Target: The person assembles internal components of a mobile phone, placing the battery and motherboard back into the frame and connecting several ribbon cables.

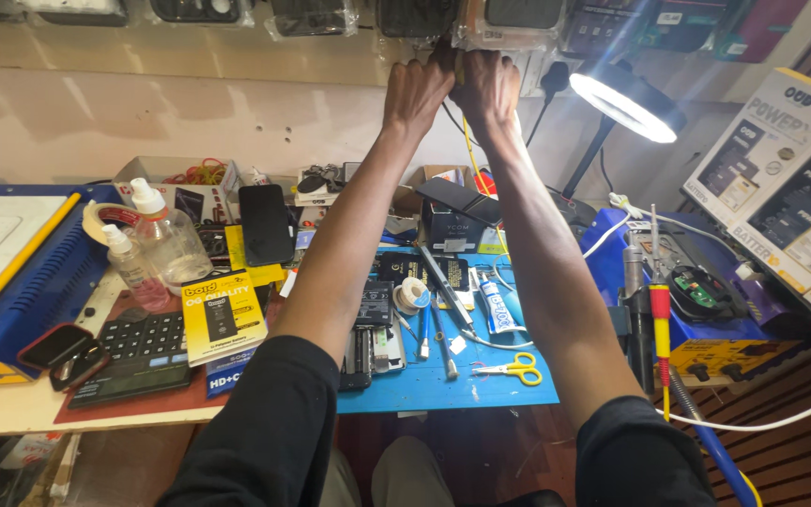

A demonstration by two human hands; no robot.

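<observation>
Up at twelve o'clock, above my blue mat (481, 390), my left hand (417, 89) and right hand (486, 86) are both closed tight on a phone case in a clear bag (509, 26) that hangs on the wall, not pulled off yet

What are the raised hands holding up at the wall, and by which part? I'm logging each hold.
Both the left hand and right hand grip the lower edge of a hanging clear packet.
</observation>
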